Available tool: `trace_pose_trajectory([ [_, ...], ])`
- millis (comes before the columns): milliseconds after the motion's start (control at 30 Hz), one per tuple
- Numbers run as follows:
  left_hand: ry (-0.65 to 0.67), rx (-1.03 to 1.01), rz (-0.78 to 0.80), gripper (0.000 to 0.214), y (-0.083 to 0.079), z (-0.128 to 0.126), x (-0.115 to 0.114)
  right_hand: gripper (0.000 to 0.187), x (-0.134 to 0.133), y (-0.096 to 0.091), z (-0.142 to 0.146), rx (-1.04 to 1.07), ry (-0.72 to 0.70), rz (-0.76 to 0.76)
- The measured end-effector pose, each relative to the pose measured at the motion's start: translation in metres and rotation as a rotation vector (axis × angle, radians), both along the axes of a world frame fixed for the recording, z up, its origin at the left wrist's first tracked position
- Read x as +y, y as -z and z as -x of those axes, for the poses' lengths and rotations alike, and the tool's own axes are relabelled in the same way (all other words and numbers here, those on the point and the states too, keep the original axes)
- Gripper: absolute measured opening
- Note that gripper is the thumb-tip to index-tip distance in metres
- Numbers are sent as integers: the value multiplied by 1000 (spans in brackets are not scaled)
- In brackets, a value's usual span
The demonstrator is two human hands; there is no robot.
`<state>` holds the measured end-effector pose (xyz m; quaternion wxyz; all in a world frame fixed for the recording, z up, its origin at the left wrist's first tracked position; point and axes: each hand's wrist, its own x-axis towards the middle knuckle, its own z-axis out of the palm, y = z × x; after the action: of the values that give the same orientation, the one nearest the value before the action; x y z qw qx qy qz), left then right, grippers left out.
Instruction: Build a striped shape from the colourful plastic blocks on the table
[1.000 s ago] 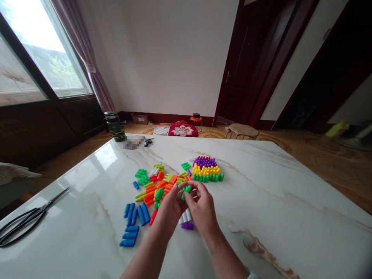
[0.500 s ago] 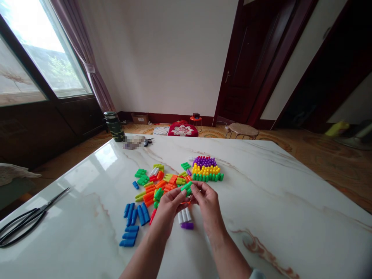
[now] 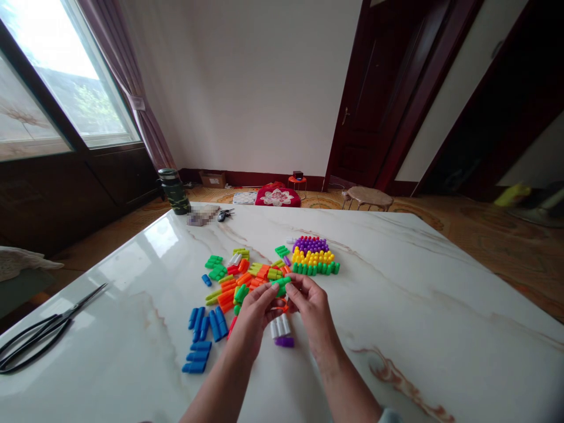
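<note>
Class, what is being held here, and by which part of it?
Green toy pieces: the left hand pinches their left end, the right hand their right end. Fingers partly hide them.

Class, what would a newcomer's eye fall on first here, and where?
Most likely the bright green plastic pieces held between the left hand and right hand, over the white marbled table. Beyond them, slightly right, sits a striped red, purple, yellow and green plastic block. Black long-handled metal scissors lie far left.

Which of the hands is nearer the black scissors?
Left. The left hand is well right of the black scissors, holding a green piece; the right hand is farther right, at that piece's other end.
</note>
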<state>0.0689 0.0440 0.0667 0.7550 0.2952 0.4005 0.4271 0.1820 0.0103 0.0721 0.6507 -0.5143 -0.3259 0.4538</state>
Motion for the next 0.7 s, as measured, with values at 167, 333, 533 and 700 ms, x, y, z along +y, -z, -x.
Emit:
trace_pose_trajectory([
  [167,-8,32,-10,31,-1,1,-1,35,0,0,2,3,16,6],
  [333,22,140,-69,30,-3,0,-1,37,0,2,4,11,22,8],
  [533,34,309,-172,37,5,-2,0,44,1,7,2,-101,-12,59],
  [700,62,317,-265,39,12,-2,2,35,2,12,-1,-169,-13,56],
])
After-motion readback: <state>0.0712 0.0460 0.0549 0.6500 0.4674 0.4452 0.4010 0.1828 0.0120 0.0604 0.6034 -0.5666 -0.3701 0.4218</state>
